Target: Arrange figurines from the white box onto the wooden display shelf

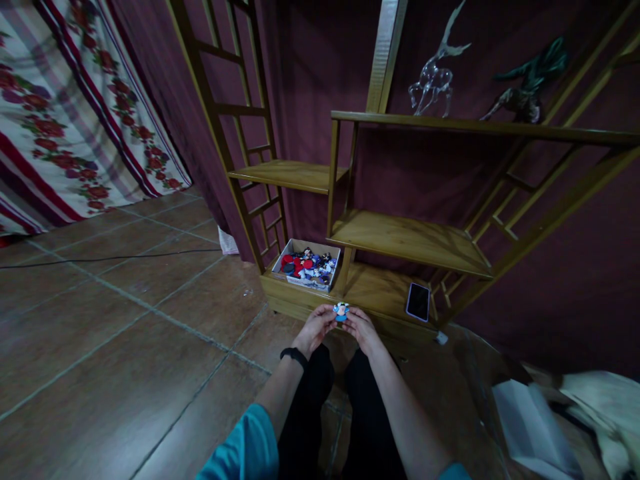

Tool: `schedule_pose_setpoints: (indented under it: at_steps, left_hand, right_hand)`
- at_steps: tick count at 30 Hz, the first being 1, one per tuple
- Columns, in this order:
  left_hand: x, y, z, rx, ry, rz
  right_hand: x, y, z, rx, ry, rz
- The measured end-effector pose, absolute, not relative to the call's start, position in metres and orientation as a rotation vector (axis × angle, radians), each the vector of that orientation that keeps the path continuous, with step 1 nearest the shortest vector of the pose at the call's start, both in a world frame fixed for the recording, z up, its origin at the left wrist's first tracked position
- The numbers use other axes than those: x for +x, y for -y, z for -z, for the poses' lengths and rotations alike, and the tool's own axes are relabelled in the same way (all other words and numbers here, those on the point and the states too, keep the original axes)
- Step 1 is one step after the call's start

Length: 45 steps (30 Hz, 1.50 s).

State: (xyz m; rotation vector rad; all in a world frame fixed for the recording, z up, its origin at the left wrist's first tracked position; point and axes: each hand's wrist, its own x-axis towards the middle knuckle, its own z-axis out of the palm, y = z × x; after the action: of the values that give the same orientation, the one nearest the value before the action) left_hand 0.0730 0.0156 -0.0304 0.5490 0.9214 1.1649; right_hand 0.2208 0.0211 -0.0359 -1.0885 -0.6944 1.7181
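Note:
Between both hands I hold a small figurine (341, 311), blue and white with a pinkish middle. The fingers of my left hand (319, 324) pinch its left side. On its other side, the fingers of my right hand (361, 327) close on it. Just beyond my hands, a shallow cardboard box (330, 288) sits on the lowest shelf level. Inside it lie several small figures (307, 265) in red, white, black and purple, heaped together.
A wooden display shelf (410, 240) stands before me. A phone (418, 301) lies on its bottom level. A clear deer ornament (434, 80) and a dark green statue (533, 80) stand on top. A white box (533, 427) is on the floor at right; a cable (125, 257) crosses the left.

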Motion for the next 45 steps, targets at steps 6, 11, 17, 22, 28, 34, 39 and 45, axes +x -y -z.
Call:
schedule_pose_setpoints:
  at_steps: [6,11,17,22,28,34,39,45]
  left_hand:
    - [0.0731,-0.0157,0.0309,0.53,-0.915,-1.175]
    - [0.0727,-0.0152,0.0316,0.51,-0.913,-1.173]
    - [0.0732,-0.0142,0.0289,0.493,-0.912,-1.175]
    - [0.0736,-0.0152,0.0274,0.486,-0.912,-1.175]
    - [0.075,-0.0153,0.0249,0.455,-0.924,-1.184]
    - [0.0758,-0.0157,0.0249,0.448,-0.908,-1.185]
    - [0.076,-0.0155,0.027,0.463,-0.91,-1.196]
    - [0.0762,-0.0149,0.0267,0.487,-0.914,-1.203]
  right_hand:
    - [0.2212,-0.0199,0.0337,-1.086,0.736,-1.708]
    - [0.2216,-0.0191,0.0353,-1.057,0.757,-1.706]
    - [0.2215,-0.0189,0.0352,-1.064,0.764,-1.7]
    - [0.221,-0.0192,0.0336,-1.092,0.75,-1.702]
    - [0.2206,-0.0195,0.0316,-1.1,0.722,-1.721]
    - [0.2202,-0.0182,0.0296,-1.101,0.715,-1.719]
    - [0.2206,-0.0171,0.0291,-1.064,0.714,-1.722]
    - [0.2202,-0.0185,0.031,-1.096,0.7,-1.712]
